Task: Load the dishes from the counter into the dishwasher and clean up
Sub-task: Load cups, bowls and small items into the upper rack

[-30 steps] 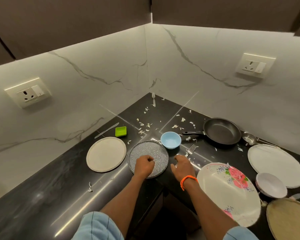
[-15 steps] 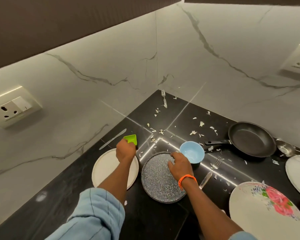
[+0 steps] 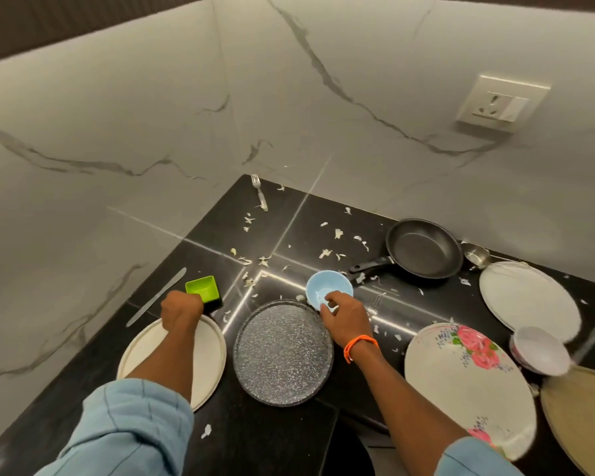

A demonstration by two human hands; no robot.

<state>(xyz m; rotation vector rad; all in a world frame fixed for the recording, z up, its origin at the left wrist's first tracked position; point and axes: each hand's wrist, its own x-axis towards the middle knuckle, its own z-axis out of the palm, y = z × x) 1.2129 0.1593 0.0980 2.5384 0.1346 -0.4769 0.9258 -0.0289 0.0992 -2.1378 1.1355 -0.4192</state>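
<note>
Since a moment ago the right hand (image 3: 340,316) has left the speckled grey plate (image 3: 284,352) and now pinches the near rim of the light blue bowl (image 3: 328,290), thumb and fingers closed on it. Nearest, that grey plate lies flat on the black counter (image 3: 261,438), between the forearms. Left of it, the left hand (image 3: 181,309) hangs above the far edge of the cream plate (image 3: 207,359), fingers curled onto the near side of the green square dish (image 3: 203,287). Farther right stands the black frying pan (image 3: 423,249); a fork (image 3: 260,195) lies in the far corner.
</note>
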